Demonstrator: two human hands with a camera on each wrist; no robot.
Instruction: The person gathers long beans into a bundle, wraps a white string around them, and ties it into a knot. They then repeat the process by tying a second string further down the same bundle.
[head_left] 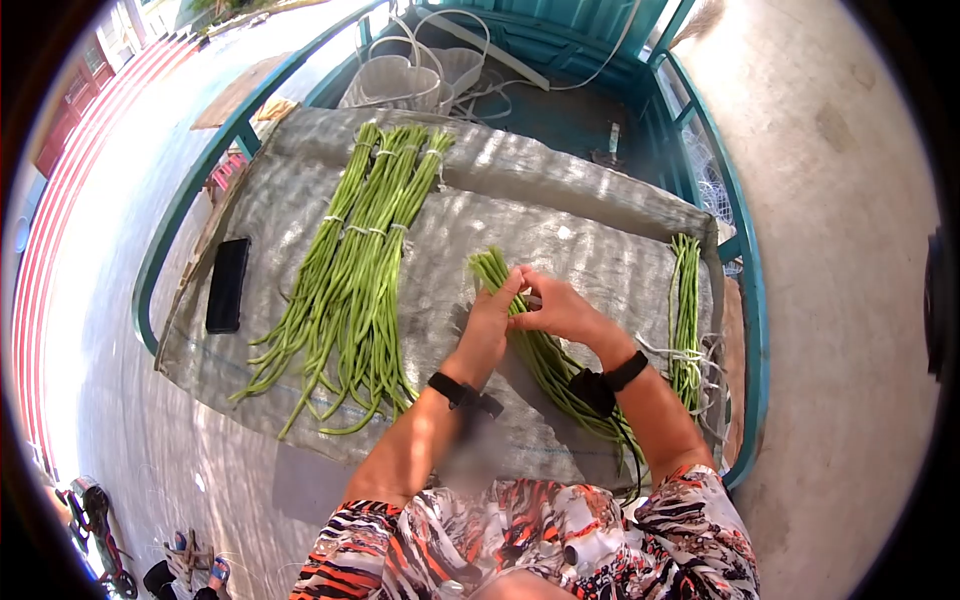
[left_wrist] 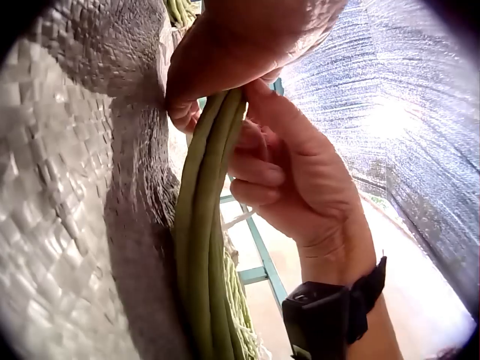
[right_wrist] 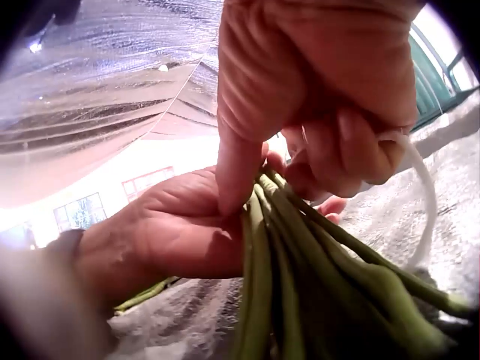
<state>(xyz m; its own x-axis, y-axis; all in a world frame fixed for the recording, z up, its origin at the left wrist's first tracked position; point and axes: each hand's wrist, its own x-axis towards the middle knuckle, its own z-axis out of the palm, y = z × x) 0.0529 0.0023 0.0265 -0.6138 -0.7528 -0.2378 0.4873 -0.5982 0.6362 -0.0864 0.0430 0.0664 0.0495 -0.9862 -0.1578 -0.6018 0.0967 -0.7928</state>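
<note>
A bundle of long green beans lies slanted on the grey woven sheet, its upper end between both hands. My left hand grips it from the left, and in the right wrist view the left palm is around the bean tops. Curled fingers of my right hand hold a white strip, while its thumb presses on the beans. In the left wrist view the right hand is just behind the stems. Part of the strip is hidden by the fingers.
Several tied bean bundles lie to the left, beside a black phone. At the right edge is another bundle with white strips. Teal rails frame the cart; white baskets stand at its back.
</note>
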